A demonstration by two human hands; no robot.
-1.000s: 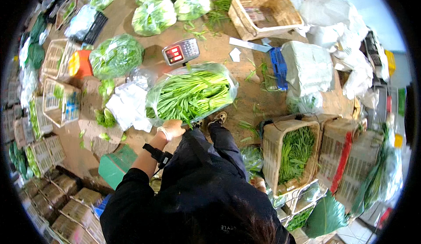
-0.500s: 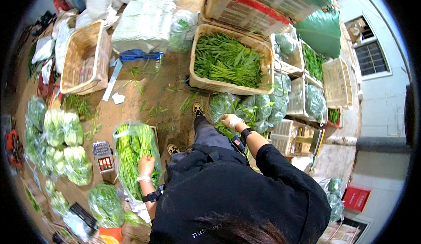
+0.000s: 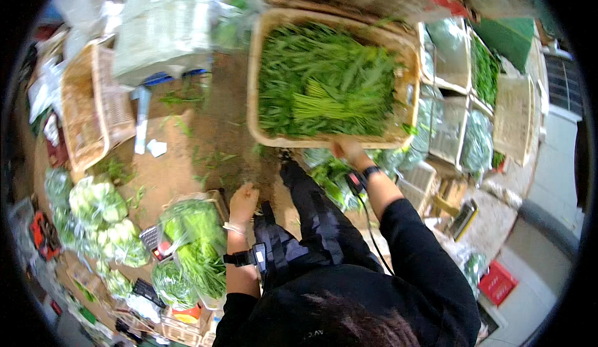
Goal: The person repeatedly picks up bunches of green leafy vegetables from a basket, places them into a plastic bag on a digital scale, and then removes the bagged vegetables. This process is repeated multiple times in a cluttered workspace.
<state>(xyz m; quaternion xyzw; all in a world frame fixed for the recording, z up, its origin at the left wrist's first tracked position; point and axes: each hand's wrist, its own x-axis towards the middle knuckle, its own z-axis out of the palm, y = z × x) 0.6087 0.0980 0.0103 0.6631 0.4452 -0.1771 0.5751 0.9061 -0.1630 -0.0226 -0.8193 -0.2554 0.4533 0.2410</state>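
Note:
My left hand (image 3: 245,201) hangs over the floor, its fingers loosely curled and apparently nothing in them. Just left of it is a clear plastic bag of long green-stemmed vegetables (image 3: 200,238), untouched, leaning in a crate beside a scale (image 3: 153,240). At the near rim of a big cream crate (image 3: 333,141) is my right hand (image 3: 344,150), smeared by motion, so its fingers cannot be made out. A leafy heap of greens (image 3: 317,54) fills that crate, with a bundle of cut stems (image 3: 327,101) on top. Bagged greens (image 3: 333,179) lie below my right forearm.
Bags of pale leafy vegetables (image 3: 103,207) lie at the left. An empty cream crate (image 3: 93,107) and a white wrapped bale (image 3: 163,26) stand farther back. Stacked crates (image 3: 450,119) line the right side. Scraps of leaves dot the brown floor (image 3: 168,182).
My left hand has come off the bagged stems and moved right. My right hand has shifted up to the crate's rim. The view has moved nearer the big crate.

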